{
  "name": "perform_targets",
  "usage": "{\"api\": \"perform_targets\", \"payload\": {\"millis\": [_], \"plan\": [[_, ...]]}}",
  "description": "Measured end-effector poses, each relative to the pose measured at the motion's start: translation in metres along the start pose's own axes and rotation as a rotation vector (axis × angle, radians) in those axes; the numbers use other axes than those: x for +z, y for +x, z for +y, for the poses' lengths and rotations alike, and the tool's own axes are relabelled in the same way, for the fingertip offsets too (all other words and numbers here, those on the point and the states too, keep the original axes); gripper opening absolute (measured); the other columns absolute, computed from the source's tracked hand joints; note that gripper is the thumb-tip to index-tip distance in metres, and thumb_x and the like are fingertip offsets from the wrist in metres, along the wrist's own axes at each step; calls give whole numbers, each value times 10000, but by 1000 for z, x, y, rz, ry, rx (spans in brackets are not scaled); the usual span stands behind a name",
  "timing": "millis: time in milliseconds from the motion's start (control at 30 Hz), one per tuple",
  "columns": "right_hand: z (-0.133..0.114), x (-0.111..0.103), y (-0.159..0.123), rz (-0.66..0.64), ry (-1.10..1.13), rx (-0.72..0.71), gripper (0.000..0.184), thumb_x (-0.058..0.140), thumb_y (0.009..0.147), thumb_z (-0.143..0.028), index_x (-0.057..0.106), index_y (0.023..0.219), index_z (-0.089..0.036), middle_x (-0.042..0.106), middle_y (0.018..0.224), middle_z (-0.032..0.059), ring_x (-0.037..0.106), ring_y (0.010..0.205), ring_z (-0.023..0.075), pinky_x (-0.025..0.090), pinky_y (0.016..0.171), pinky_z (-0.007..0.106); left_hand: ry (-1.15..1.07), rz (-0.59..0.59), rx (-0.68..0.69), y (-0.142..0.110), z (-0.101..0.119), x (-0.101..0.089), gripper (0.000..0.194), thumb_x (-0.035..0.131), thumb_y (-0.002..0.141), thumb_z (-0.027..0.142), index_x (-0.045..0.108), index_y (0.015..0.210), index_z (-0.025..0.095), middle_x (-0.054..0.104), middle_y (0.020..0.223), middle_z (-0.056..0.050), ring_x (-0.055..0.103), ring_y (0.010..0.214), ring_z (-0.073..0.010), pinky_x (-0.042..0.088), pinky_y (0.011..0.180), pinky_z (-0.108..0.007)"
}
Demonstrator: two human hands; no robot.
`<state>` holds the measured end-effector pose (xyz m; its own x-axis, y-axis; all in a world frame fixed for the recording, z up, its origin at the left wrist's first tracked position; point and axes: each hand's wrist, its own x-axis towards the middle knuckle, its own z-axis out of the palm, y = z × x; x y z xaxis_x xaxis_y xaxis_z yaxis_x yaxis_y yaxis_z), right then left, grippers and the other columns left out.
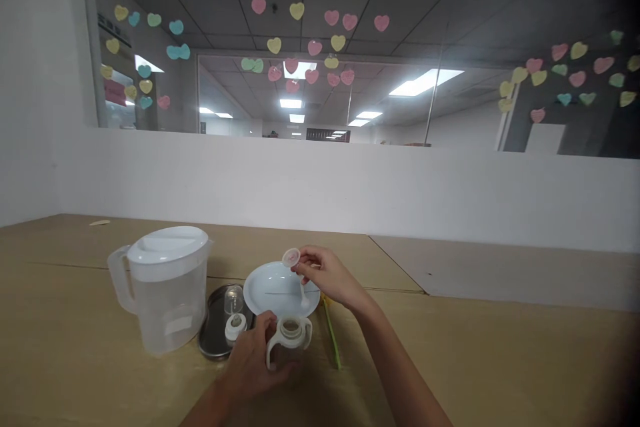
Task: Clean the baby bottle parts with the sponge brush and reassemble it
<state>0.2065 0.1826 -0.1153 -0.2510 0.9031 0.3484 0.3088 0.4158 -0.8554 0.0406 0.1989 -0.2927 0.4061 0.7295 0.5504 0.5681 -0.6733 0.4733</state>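
My left hand is wrapped round the side of a baby bottle with two white handles. The bottle stands upright with its mouth uncovered. Above the far right rim of a pale blue-white plate, my right hand pinches a small round translucent disc with faint pink marks. A narrow white shape below those fingers, over the plate, is too indistinct to name. Left of the plate, a dark metal tray carries a clear bottle cap and a white nipple collar.
A large translucent pitcher with a white lid stands at the left, beside the tray. Right of the plate lies a thin green brush-like tool, its yellow end partly hidden. Behind the brown-covered table rises a white wall with a window.
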Motion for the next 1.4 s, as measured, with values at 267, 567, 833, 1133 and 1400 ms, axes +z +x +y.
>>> {"api": "perform_targets", "payload": {"millis": [267, 567, 833, 1133, 1400], "plan": [[-6, 6, -7, -166, -81, 55, 172, 557, 725, -258, 619, 816, -126, 581, 731, 18, 548, 691, 106, 470, 631, 227, 18, -9, -4, 2, -1, -4, 485, 612, 661, 386, 327, 1009, 204, 622, 802, -20, 617, 669, -190, 457, 586, -292], [5, 6, -6, -392, -482, 1, 176, 604, 680, -255, 708, 802, -180, 672, 826, 11, 571, 783, 129, 417, 697, 207, 33, -8, 29, 3, -4, -7, 572, 624, 665, 439, 331, 1098, 207, 653, 922, -62, 651, 783, -220, 491, 659, -320], [17, 3, -4, -424, -771, 72, 233, 646, 613, -205, 728, 831, -211, 678, 831, 17, 572, 759, 148, 375, 607, 208, 59, 25, 110, 3, -8, -10, 668, 648, 618, 485, 345, 1135, 190, 667, 860, -49, 648, 711, -213, 479, 617, -305], [0, 0, -12, -321, -798, 94, 318, 597, 695, -240, 677, 1000, -199, 654, 985, 56, 578, 879, 184, 406, 715, 253, 312, 395, -16, 6, -34, -43, 120, 391, 792, 173, 498, 846, 183, 579, 790, -34, 558, 764, -171, 428, 691, -285], [-5, 0, -16, -322, -802, 90, 344, 585, 708, -264, 649, 1041, -207, 647, 957, 55, 571, 825, 173, 387, 680, 249, 588, 100, -184, 11, -37, -37, 179, 430, 712, 140, 565, 826, 171, 548, 894, -81, 542, 854, -230, 413, 736, -346]]}}
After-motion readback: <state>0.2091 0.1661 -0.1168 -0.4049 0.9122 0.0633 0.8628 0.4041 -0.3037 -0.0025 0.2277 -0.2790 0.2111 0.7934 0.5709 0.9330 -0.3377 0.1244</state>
